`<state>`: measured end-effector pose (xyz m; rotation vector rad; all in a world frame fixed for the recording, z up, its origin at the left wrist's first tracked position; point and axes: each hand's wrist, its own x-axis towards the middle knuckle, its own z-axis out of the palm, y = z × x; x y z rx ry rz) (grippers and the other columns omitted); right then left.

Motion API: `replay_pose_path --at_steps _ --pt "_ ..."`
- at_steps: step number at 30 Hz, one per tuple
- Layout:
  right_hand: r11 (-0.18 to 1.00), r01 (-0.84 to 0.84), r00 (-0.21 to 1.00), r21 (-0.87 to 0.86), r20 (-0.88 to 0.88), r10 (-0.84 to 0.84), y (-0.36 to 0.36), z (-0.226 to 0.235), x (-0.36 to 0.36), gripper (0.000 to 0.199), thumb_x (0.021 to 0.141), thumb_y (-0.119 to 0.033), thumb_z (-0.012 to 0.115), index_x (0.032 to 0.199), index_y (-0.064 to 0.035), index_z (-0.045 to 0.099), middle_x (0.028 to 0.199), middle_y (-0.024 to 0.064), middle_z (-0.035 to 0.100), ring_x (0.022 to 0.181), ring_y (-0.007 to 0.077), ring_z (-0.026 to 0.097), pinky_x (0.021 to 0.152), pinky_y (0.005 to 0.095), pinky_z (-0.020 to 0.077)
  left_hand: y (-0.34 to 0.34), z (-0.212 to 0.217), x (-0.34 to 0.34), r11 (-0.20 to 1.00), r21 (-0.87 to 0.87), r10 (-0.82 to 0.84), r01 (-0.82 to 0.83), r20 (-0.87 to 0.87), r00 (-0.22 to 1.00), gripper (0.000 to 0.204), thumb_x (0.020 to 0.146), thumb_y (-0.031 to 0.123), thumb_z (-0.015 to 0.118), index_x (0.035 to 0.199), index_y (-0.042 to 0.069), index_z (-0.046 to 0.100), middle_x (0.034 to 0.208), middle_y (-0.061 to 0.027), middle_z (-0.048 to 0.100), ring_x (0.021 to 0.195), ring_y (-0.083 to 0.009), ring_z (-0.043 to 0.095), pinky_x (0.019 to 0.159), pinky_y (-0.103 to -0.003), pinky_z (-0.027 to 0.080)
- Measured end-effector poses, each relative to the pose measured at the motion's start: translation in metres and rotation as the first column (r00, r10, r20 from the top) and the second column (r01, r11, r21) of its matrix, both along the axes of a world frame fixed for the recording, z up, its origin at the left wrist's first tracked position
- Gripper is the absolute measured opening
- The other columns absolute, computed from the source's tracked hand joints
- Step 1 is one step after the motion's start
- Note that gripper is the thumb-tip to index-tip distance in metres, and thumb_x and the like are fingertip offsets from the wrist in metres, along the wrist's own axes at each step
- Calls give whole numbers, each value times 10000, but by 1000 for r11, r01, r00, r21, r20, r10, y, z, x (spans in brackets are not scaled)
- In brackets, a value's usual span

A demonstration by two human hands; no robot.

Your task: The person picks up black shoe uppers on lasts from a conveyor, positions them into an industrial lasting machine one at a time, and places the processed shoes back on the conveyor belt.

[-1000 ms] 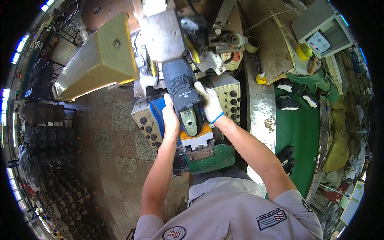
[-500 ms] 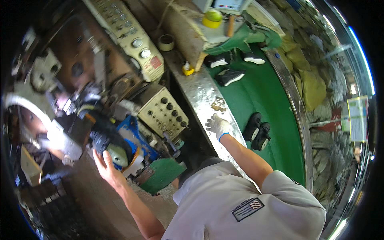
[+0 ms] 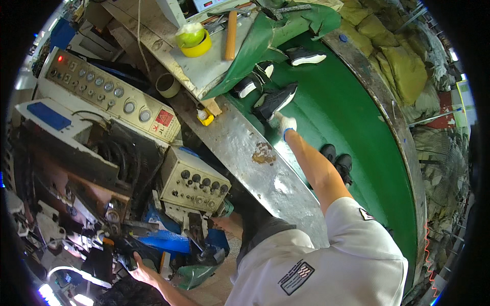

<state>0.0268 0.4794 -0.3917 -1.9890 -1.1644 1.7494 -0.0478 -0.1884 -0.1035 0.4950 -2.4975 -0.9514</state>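
Observation:
My right hand (image 3: 287, 125), in a whitish knit glove with a blue cuff, reaches to a black shoe (image 3: 275, 102) with a white sole. Its fingers are closed at the near end of that shoe and partly hidden by it. My bare left hand (image 3: 145, 271) is low on the left, beside a dark shoe-like piece (image 3: 133, 251) at the machine. The left thumb stands up, apart from the fingers; its fingertips are in shadow. Other black shoes with white soles (image 3: 305, 56) lie farther off on the green surface (image 3: 352, 107).
A beige control panel (image 3: 109, 92) and a knobbed control box (image 3: 196, 178) stand on the left. A worn metal ledge (image 3: 240, 148) runs beside me. A workbench holds yellow tape (image 3: 196, 47) and a wooden-handled tool (image 3: 231, 35). Black shoes (image 3: 343, 166) lie right of my forearm.
My right hand has moved from above the metal ledge out to the black shoe and closed at it. My left hand stays by the machine. The view has swung.

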Motion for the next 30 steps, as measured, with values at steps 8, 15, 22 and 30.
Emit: replay_pose_path --at_steps 8,15,22,30 --pt "947 -208 918 247 383 102 67 -41 -64 1111 668 -458 842 1371 192 279 1266 294 612 1172 375 624 1026 364 475 -34 -12 -6 979 178 77 -103 147 986 367 807 107 770 1124 -65 699 1045 -109 713 865 -224 619 854 -359 484" --pt "987 -46 750 -153 -658 -67 11 -5 14 349 882 -51 708 1214 4 615 1151 104 670 989 274 658 914 439 544 21 17 -4 982 182 -57 47 49 997 368 790 73 773 1135 -28 696 1083 -92 721 951 -206 640 924 -342 475" --pt "817 -434 367 -380 -903 -224 -210 125 91 650 926 -454 623 1418 -54 474 1353 174 575 1218 378 568 1072 533 441 5 18 -16 978 207 0 -21 102 995 493 714 196 837 1118 -39 680 1058 -158 722 968 -240 662 905 -358 494" --pt "519 -829 357 -210 -912 202 -368 257 17 437 974 -298 560 1283 11 557 1126 183 669 962 270 691 854 404 582 -96 14 34 867 287 -498 408 530 686 854 683 85 805 1452 -14 448 1371 -225 571 1263 -272 563 1076 -338 423"
